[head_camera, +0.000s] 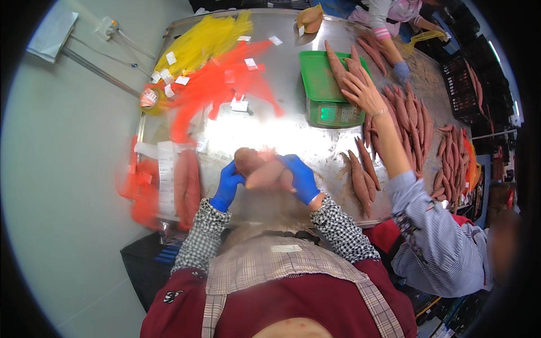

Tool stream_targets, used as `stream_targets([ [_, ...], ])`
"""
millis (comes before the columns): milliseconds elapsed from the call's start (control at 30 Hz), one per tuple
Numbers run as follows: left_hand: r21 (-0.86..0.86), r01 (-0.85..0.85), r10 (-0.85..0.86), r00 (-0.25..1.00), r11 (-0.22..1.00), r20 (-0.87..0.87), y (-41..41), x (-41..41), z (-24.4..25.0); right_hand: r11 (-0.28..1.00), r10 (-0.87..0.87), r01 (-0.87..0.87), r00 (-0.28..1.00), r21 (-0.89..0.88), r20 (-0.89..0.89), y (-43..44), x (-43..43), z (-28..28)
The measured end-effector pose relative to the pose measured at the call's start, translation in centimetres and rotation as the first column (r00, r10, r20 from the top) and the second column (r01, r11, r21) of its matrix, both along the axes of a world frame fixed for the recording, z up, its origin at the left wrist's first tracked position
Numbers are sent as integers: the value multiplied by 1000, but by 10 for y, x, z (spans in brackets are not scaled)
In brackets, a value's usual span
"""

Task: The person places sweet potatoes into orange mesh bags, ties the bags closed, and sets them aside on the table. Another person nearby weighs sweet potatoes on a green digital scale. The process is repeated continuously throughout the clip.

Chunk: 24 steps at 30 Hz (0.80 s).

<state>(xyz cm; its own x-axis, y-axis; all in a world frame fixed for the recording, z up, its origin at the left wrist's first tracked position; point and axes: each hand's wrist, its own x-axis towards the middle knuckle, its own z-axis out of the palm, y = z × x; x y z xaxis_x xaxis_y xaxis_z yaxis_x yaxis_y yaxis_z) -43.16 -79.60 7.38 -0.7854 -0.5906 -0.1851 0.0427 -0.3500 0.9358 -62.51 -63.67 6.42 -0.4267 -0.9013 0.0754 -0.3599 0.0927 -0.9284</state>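
Observation:
Both my hands wear blue gloves and hold a bunch of sweet potatoes (266,173) between them, just above the near part of a metal table (270,131). My left hand (228,183) grips the bunch's left side; my right hand (302,179) grips its right side. The bunch is blurred, and whether a net surrounds it I cannot tell. Left of my left hand lie large sweet potatoes (187,186) beside a strip of printed labels (167,177). Right of my right hand, several loose sweet potatoes (360,181) rest on the metal.
Red mesh nets (211,84) and yellow mesh nets (203,40) with white tags lie at the back left. A co-worker's bare hand (363,93) touches sweet potatoes on a green scale (312,80). Another person's gloved hand (400,71) is beyond. Sweet potato piles (410,122) lie right.

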Motion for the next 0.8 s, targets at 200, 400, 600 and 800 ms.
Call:
stream_targets([
  [200, -46, -41, 46, 994, 998, 99, 14, 19, 31, 999, 20, -20, 1000, 37, 19, 23, 22, 24],
  [400, -147, -120, 136, 986, 982, 100, 33, 30, 66, 984, 86, -78, 995, 160, -49, 47, 13, 59],
  [600, -305, -229, 242, 970, 924, 4, 56, 25, 102, 977, -185, 184, 983, 112, -3, 58, 1, 95],
  [800, -480, -192, 186, 981, 856, -60, 72, 13, 132, 963, -251, 258, 965, -84, 79, 55, 5, 153],
])
